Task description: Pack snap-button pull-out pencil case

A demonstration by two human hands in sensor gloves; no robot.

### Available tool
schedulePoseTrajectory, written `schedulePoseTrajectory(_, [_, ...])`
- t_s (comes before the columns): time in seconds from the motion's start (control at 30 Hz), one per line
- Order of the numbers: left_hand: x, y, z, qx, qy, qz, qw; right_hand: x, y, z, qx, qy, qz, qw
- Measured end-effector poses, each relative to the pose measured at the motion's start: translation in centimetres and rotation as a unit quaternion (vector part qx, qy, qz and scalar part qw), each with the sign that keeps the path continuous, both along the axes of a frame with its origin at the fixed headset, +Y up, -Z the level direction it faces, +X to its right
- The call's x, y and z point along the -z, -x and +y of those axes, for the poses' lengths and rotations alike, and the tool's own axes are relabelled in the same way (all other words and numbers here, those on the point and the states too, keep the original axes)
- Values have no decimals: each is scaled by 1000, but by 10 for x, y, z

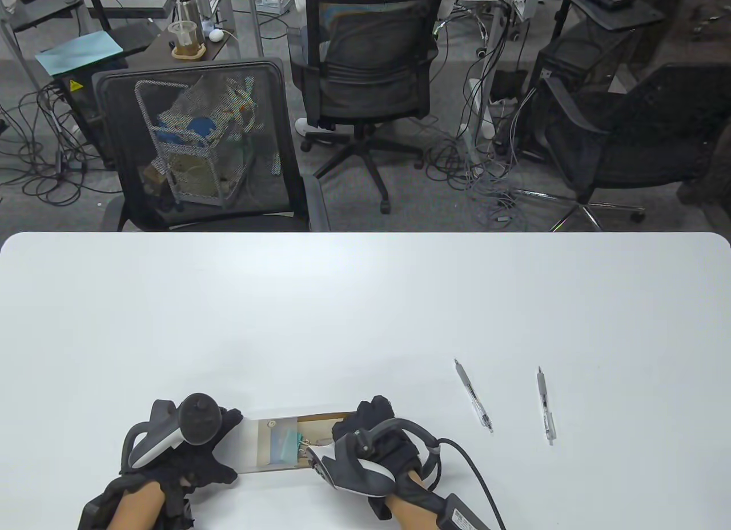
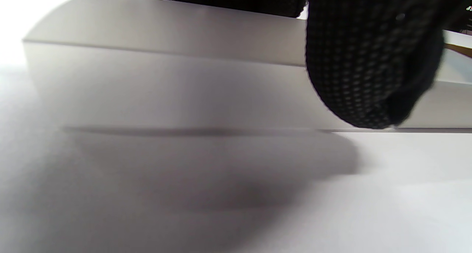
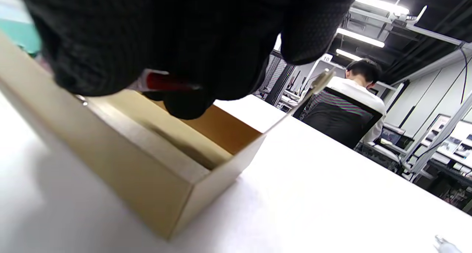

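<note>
No legible writing on the pencil case (image 1: 274, 444); small "10" sign readable in far background of right wrist view. Case located at near table (image 1: 365, 301) edge, kraft drawer (image 3: 155, 160) pulled out rightward. Left hand (image 1: 188, 438) closed around white sleeve (image 2: 166, 83). Right hand (image 1: 380, 438) curled over open drawer, holding a red-marked pen (image 3: 162, 81). Two pens (image 1: 473, 396) (image 1: 545, 404) lying right, well apart from case. Wide bare tabletop far and right.

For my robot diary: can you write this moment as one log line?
left hand: holds case sleeve | right hand: lowers pen into pulled-out tray | two pens on table
</note>
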State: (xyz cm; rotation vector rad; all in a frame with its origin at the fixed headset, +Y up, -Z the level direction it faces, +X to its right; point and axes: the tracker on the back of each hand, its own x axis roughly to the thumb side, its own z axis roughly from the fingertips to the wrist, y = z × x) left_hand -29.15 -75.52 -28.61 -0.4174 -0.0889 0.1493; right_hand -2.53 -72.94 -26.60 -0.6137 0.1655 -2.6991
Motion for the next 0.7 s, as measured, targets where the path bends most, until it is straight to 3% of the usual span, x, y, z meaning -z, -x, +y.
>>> schedulePoseTrajectory(0.5, [0,1,-1,-1,2,2,1000,7,-3,-2,8,57,-31,998])
schedulePoseTrajectory(0.7, [1,1,-1,-2,3,2,1000,3,-10,4,36,29,-5,999])
